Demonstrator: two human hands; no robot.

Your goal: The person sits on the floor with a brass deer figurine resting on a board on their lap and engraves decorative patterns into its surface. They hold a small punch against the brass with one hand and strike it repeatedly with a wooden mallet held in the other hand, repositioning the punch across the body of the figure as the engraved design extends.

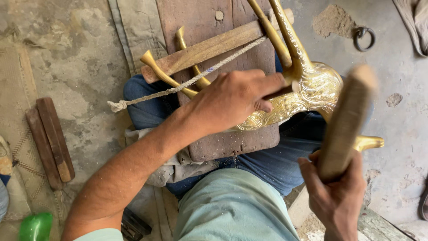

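Note:
A shiny, engraved brass piece point(307, 91) with several long curved legs lies across a worn wooden board point(223, 138) on my lap. My left hand point(232, 100) rests on the brass body, fingers pointing right, pressing it against the board. My right hand point(336, 194) is closed around a wooden mallet point(345, 120), raised and blurred, just right of the brass piece. A wooden bar point(205, 50) crosses over the brass legs, and a frayed rope point(178, 87) runs under it to the left.
Two flat wooden sticks point(49, 140) lie on the concrete floor at left. A green plastic object point(35, 226) sits at the bottom left. A metal ring point(363, 36) and a pile of sand point(334, 20) are at the top right.

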